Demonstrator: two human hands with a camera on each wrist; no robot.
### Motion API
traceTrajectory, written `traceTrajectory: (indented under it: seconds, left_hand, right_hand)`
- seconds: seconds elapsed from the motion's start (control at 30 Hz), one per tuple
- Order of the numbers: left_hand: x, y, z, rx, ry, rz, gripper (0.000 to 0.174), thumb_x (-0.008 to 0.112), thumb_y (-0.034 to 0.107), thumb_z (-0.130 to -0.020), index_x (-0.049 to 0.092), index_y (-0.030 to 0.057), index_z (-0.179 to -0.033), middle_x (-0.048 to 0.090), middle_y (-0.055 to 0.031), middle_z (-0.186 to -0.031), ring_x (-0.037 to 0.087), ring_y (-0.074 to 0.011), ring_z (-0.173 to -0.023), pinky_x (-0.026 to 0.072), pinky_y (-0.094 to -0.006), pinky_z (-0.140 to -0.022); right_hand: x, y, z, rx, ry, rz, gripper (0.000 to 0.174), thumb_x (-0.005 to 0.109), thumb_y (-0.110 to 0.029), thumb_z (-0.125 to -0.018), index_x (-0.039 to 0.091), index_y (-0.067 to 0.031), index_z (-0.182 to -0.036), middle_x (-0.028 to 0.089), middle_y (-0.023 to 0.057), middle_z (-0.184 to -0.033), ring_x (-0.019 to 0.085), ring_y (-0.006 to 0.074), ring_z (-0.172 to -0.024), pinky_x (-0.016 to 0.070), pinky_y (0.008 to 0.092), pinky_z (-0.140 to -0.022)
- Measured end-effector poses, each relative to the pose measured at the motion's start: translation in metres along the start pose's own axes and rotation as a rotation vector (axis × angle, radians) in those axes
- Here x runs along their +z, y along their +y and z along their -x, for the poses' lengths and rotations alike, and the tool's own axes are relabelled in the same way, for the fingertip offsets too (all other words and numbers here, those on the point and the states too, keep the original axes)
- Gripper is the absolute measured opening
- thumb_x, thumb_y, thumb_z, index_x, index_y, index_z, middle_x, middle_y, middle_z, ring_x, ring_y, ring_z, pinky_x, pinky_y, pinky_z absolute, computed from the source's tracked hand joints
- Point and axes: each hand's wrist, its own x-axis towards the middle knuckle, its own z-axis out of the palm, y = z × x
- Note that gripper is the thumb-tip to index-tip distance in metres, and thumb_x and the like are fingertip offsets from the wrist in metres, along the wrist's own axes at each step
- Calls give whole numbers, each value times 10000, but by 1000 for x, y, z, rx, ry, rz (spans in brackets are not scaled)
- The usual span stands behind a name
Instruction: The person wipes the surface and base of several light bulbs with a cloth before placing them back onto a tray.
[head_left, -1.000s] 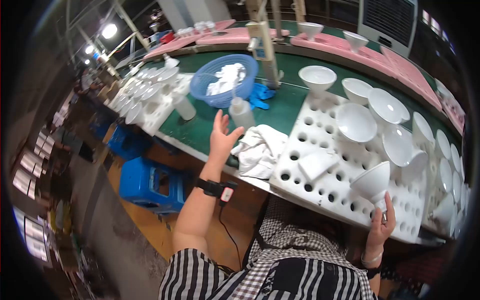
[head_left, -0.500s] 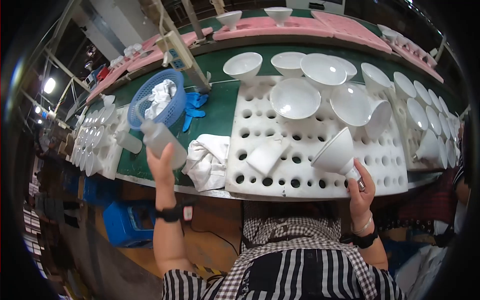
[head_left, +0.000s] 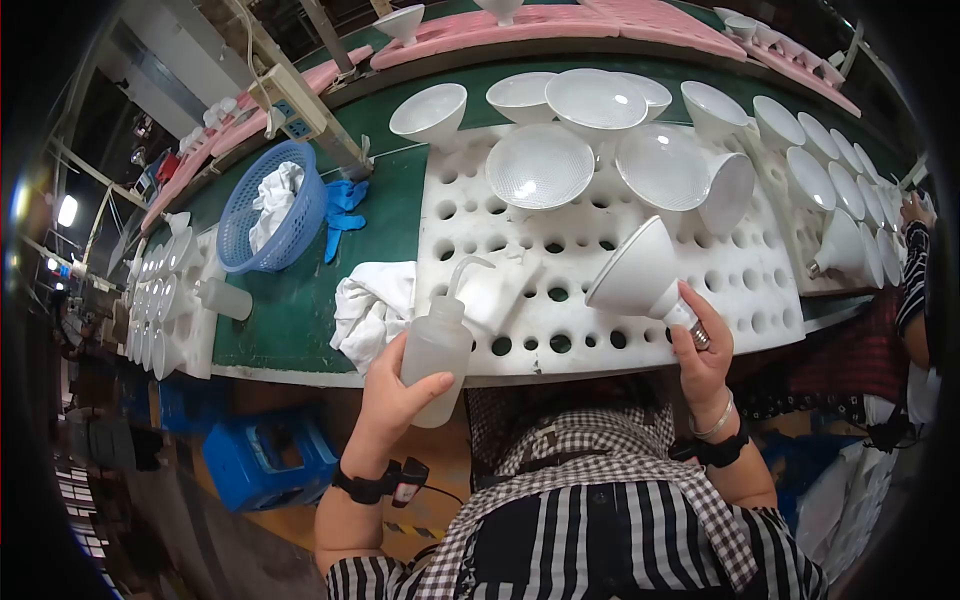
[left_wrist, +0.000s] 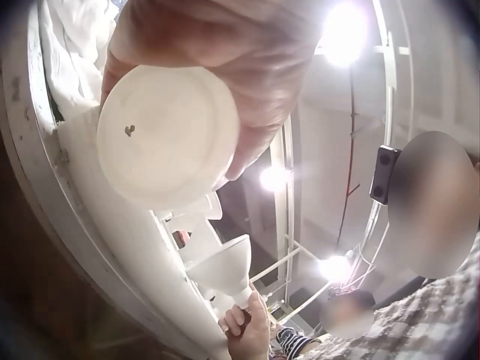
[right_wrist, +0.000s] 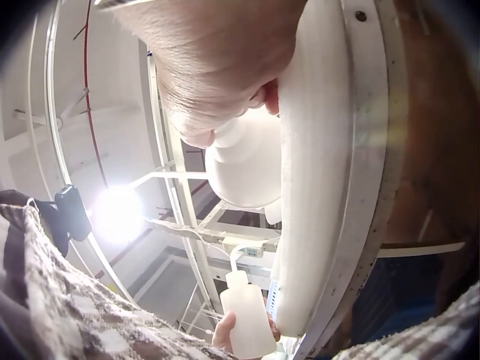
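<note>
My left hand (head_left: 392, 397) grips a translucent squeeze bottle (head_left: 437, 350) with a bent spout, held over the front edge of the white foam board (head_left: 520, 355). The round base of the squeeze bottle (left_wrist: 169, 139) fills much of the left wrist view. In my right hand (head_left: 705, 350) is a white cone-shaped reflector bulb (head_left: 638, 272), pinched near its metal screw base (head_left: 698, 335). Its wide face tilts up and to the left. A folded white cloth (head_left: 495, 290) lies on the board behind the bottle's spout.
Several reflector bulbs (head_left: 540, 165) stand in the board's holes. To the left are a crumpled white cloth (head_left: 375, 305), a blue basket (head_left: 230, 235) with cloths, blue gloves (head_left: 345, 210) and a second bottle (head_left: 225, 298). A blue stool (head_left: 265, 460) stands below. Another person's arm (head_left: 915, 280) shows at the right.
My left hand reached to the squeeze bottle beside the basket, took hold of it and brought it right, in front of the foam board. My right hand keeps holding the bulb.
</note>
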Motion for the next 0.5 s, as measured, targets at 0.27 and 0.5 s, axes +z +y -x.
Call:
traceTrajectory:
  seconds: [0.27, 0.5]
  left_hand:
    - [-5, 6, 0, -27, -24, 23, 666, 826, 276, -774, 588, -42, -1308, 683, -121, -1159, 639, -182, -1046, 502, -333, -930]
    - [-61, -13, -38, 148, 223, 219, 648, 768, 67, -780, 502, -3, -1366, 625, -95, -1263, 606, -210, -1173, 466, -365, -1024]
  right_hand:
    - [1, 2, -2, -97, 20, 5, 466, 673, -76, -916, 577, 71, -1348, 698, 79, -987, 551, 72, -742, 460, 216, -722]
    - [2, 0, -4, -99, 14, 10, 465, 673, -92, -924, 574, 68, -1350, 703, 93, -1023, 589, 95, -795, 480, 235, -761]
